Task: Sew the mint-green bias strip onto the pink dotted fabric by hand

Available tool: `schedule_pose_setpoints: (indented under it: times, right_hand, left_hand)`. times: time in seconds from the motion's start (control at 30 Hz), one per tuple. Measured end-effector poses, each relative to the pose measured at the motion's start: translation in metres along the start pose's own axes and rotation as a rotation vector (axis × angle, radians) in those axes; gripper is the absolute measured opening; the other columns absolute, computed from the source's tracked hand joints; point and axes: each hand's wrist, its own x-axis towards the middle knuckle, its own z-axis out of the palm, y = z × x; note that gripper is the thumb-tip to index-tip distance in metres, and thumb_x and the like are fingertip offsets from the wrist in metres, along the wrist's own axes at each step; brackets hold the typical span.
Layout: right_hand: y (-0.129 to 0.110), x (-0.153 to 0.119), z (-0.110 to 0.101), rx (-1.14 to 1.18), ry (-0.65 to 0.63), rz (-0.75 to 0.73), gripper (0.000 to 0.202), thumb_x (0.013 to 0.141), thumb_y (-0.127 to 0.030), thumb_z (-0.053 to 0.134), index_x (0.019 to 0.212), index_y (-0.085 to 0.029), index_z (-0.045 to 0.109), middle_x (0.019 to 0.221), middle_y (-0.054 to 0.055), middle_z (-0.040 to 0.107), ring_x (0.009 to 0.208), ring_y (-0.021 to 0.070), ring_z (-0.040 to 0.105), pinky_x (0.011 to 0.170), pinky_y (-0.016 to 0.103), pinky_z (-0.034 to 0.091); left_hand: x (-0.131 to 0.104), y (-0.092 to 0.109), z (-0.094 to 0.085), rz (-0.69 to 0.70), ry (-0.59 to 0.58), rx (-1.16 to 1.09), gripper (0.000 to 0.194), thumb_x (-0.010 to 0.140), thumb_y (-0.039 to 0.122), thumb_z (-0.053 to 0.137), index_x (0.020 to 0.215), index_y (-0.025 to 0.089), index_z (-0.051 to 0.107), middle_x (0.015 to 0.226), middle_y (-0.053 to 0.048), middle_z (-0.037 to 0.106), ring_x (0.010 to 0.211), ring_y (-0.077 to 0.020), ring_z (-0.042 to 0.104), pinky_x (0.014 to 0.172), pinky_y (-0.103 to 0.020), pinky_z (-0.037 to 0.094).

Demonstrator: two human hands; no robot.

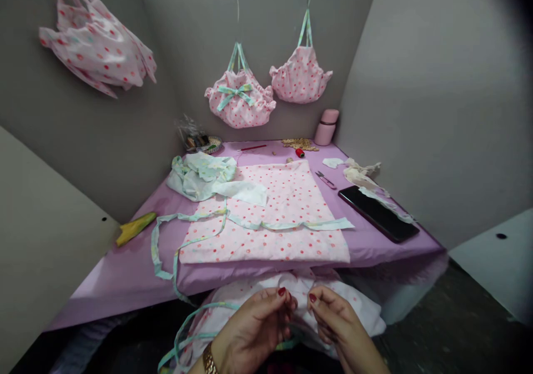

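Note:
My left hand (266, 318) and my right hand (335, 321) are raised a little apart, thumb pinched to fingers on each. What the pinches hold, if anything, is too small to make out. Beneath them, over the lap, lies a bunched pink dotted cloth (362, 310). A mint-green fabric strip (200, 310) loops beside my left wrist. On the table ahead, a flat pink dotted fabric piece (287, 246) is spread out. Another mint strip (291, 225) runs across it, and a crumpled mint cloth (200, 176) covers its far left corner.
Thread snips (326, 180), a red thread spool (300, 153) and a black phone (378, 213) lie on the purple-covered table (137, 265). A pink bottle (327, 128) stands at the back. Dotted garments (241, 104) hang above. A yellow cloth (135, 229) lies left.

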Motion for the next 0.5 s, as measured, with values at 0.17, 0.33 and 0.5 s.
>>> schedule_pose_setpoints:
  times: [0.17,0.33,0.5]
  right_hand:
    - [0.005,-0.001,0.001,-0.02,-0.015,0.023,0.038,0.066,-0.051,0.07,0.065,-0.018,0.051,0.047,-0.011,0.03,0.042,0.0048,0.016,0.04,0.019,0.012]
    - [0.013,-0.001,0.001,-0.112,-0.109,0.007,0.041,0.068,-0.057,0.065,0.064,-0.018,0.05,0.049,-0.01,0.03,0.042,0.0054,0.016,0.039,0.019,0.012]
    - [0.015,-0.004,0.007,-0.306,-0.217,-0.105,0.043,0.074,-0.058,0.058,0.061,-0.018,0.05,0.054,-0.007,0.033,0.049,0.0096,0.027,0.045,0.021,0.023]
  left_hand:
    - [0.001,0.002,0.002,0.021,0.07,-0.016,0.016,0.065,0.022,0.077,0.076,0.013,0.069,0.086,-0.004,0.068,0.071,-0.0118,0.059,0.061,-0.022,0.04]
    - [0.005,0.0,0.006,0.077,0.15,0.0,0.019,0.061,0.026,0.079,0.074,0.014,0.069,0.082,-0.005,0.069,0.074,-0.0143,0.06,0.064,-0.022,0.041]
    - [0.012,-0.006,0.004,0.351,0.289,0.382,0.023,0.065,0.036,0.075,0.067,0.013,0.069,0.067,-0.004,0.065,0.064,-0.0135,0.056,0.066,-0.024,0.041]
